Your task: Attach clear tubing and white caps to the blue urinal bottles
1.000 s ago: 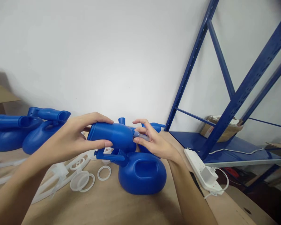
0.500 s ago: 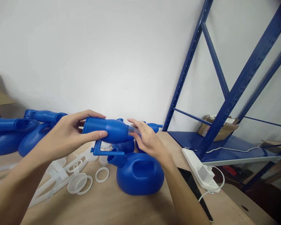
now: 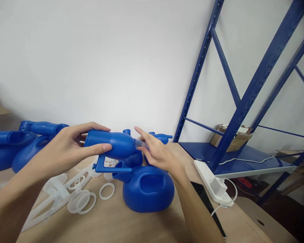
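My left hand (image 3: 78, 143) is wrapped round the wide end of a blue plastic funnel-shaped piece (image 3: 116, 143), held sideways above the table. At its narrow right end, my right hand (image 3: 154, 148) grips a clear tube (image 3: 138, 143) that meets the spout; how far the two overlap is hidden by the fingers. A blue strap arm (image 3: 112, 168) hangs below the piece. Under both hands a blue bottle (image 3: 148, 199) with a moulded grip hole stands on the table, its open neck tilted left.
More blue bottles (image 3: 27, 152) stand at the left. Translucent rings (image 3: 107, 191), caps (image 3: 78, 201) and strips lie in front of them. On the right are a dark flat device (image 3: 205, 199), a white power strip (image 3: 210, 182) with a cable, and a blue metal rack (image 3: 200, 67) holding a cardboard box (image 3: 234, 140).
The view has shifted slightly, so most things appear a little further left. Both hands keep their hold on the funnel piece and the tube, with little change between them.
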The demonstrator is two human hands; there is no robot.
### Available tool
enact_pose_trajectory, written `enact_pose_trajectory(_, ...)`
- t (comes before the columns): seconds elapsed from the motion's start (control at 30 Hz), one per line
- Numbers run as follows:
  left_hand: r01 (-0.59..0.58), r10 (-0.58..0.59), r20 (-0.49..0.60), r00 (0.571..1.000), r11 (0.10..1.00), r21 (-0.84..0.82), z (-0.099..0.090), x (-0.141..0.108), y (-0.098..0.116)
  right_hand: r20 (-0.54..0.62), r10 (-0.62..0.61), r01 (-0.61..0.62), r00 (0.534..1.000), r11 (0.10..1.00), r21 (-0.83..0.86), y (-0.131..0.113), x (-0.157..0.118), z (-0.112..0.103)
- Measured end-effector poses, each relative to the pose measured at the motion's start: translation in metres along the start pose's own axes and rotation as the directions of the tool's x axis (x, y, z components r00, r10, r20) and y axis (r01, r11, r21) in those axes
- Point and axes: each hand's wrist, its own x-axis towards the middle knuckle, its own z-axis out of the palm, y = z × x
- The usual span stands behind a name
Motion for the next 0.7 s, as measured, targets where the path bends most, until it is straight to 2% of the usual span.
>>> enact_pose_trajectory(0.2,0.002,-0.002,-0.025,1.0,1.0,0.003,0.001,0.0,0.002,0.026,0.125,-0.128,0.992,0.964,0.233,0.003,0.003,0.007)
enact_pose_trajectory(0.4,-0.049,0.049,0.02,0.999,0.999,0.022,0.001,-0.005,0.001,0.144,0.082,-0.147,0.986,0.828,0.541,0.012,-0.001,0.004)
enact_pose_trajectory(0.5,-0.037,0.036,0.019,0.999,0.999,0.026,0.001,-0.005,-0.003,0.176,0.068,-0.154,0.982,0.828,0.539,0.016,-0.002,0.001)
enact_pose_trajectory(0.63,0.024,-0.023,-0.057,0.998,1.0,0.004,-0.001,-0.004,-0.008,0.087,0.114,-0.14,0.99,0.898,0.417,0.009,0.0,-0.008)
enact_pose_trajectory(0.7,0.027,-0.027,-0.047,0.999,1.0,-0.017,-0.001,-0.005,-0.007,0.048,0.115,-0.125,0.992,0.924,0.361,0.0,0.003,-0.012)
